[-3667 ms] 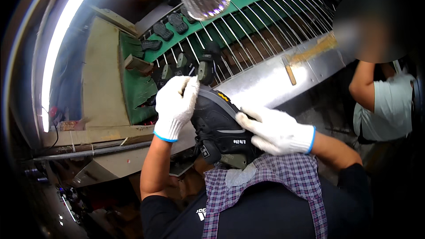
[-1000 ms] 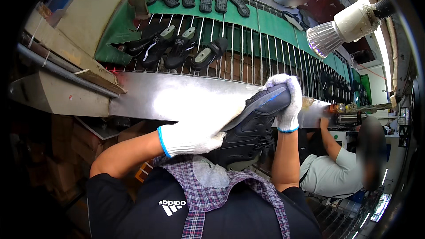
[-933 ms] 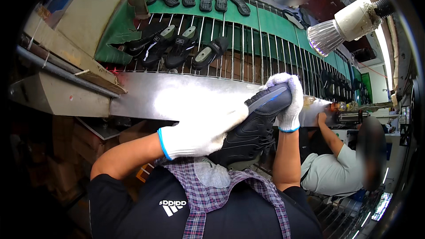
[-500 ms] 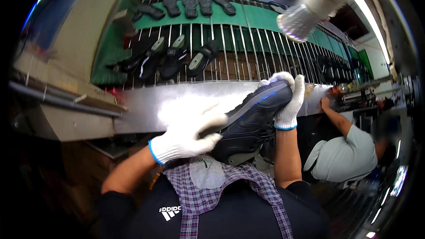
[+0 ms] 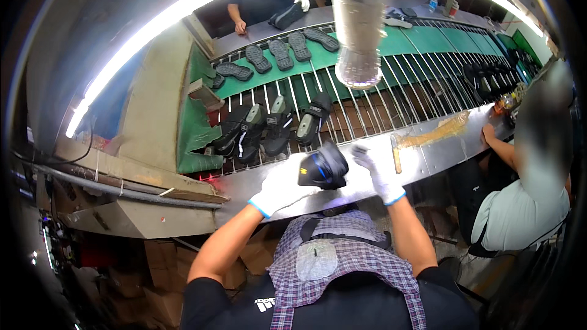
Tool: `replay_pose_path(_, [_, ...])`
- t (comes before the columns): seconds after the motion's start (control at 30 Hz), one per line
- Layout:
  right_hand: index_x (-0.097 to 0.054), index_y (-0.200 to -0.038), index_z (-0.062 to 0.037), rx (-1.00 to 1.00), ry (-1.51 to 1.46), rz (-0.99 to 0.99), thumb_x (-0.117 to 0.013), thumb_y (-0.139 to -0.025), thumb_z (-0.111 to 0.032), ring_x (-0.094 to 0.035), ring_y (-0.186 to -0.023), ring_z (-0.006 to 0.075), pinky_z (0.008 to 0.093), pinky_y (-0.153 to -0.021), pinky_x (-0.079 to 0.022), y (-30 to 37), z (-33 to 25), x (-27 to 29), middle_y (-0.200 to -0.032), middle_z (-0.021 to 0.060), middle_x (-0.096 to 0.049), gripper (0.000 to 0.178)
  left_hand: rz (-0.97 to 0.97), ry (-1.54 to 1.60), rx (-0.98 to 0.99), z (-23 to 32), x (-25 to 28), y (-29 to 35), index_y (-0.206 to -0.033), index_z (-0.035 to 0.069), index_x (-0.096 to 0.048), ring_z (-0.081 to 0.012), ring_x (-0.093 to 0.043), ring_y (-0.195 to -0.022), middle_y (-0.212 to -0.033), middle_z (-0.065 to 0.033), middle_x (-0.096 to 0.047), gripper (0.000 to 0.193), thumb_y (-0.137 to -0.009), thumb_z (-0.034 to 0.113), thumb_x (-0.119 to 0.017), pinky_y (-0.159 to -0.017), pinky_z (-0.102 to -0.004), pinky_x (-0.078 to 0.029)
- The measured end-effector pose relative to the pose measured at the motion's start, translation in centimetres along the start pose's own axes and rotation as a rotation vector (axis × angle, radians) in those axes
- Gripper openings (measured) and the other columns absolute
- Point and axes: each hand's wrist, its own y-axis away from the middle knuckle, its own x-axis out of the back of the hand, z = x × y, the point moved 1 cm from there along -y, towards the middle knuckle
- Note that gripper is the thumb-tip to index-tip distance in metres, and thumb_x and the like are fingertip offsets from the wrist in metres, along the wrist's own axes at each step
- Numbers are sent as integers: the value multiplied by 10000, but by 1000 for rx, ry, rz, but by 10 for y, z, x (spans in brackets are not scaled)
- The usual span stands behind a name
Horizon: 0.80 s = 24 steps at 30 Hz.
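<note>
My left hand (image 5: 282, 184), in a white knit glove with a blue cuff, grips a black shoe (image 5: 323, 168) over the metal ledge. The shoe is blurred by motion and turned end-on, showing a small yellow mark and a blue streak. To its right, my gloved right hand (image 5: 384, 178) has its fingers stretched toward the shoe, blurred and apparently apart from it. A thin wooden-handled tool (image 5: 396, 155) lies on the ledge just beyond my right hand.
The metal ledge (image 5: 428, 165) borders a rack of metal bars holding several black shoes (image 5: 278, 125). Black soles (image 5: 280, 55) lie on a green belt (image 5: 422, 39) behind. A shiny cylinder (image 5: 359, 36) hangs overhead. One person works across the belt; another sits at right beside brown tape (image 5: 443, 131).
The shoe has swung from lying lengthwise between both hands to end-on in my left hand. My right hand has come off its far end. The view has shifted, showing more of the belt.
</note>
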Motion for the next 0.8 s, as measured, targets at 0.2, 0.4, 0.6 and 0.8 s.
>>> replay_pose_path(0.2, [-501,-1533,-38,-28,102,-227,-630,-979,-139,-514,-1398,242,374,-1225,-361,-26,9,-11,-1473,100,-568,577,-308,-264,-23,19,-29,-55,-1506,86,-435,-432,-675,-1219,-1376,-250,-643,901,-804,472,-848,-1047,-486,-539])
replay_pose_path(0.4, [-603,-1311,-54,103,9,-366,-673,-915,-138,-568,-1212,165,318,-1108,-430,-69,47,-7,-1277,57,-617,412,-354,-291,180,24,-9,-86,-1525,51,-414,-445,-684,-1210,-1319,-278,-677,1042,-734,518,-906,-1051,-471,-543])
replay_pose_path(0.6, [-602,-1172,-40,111,-814,-413,-701,-867,-194,-582,-1178,208,346,-1114,-433,-89,89,-13,-1199,94,-591,356,-204,-322,228,10,-20,-83,-1514,67,-454,-407,-677,-1251,-1345,-236,-686,1079,-686,540,-960,-1058,-459,-543])
replay_pose_path(0.8, [-648,-1154,-49,142,-1411,-379,-779,-871,-232,-617,-1156,276,428,-1102,-497,-93,106,-7,-1181,119,-627,362,-160,-320,269,1,-32,-77,-1520,94,-448,-411,-694,-1212,-1339,-237,-685,1058,-707,562,-936,-1016,-460,-565])
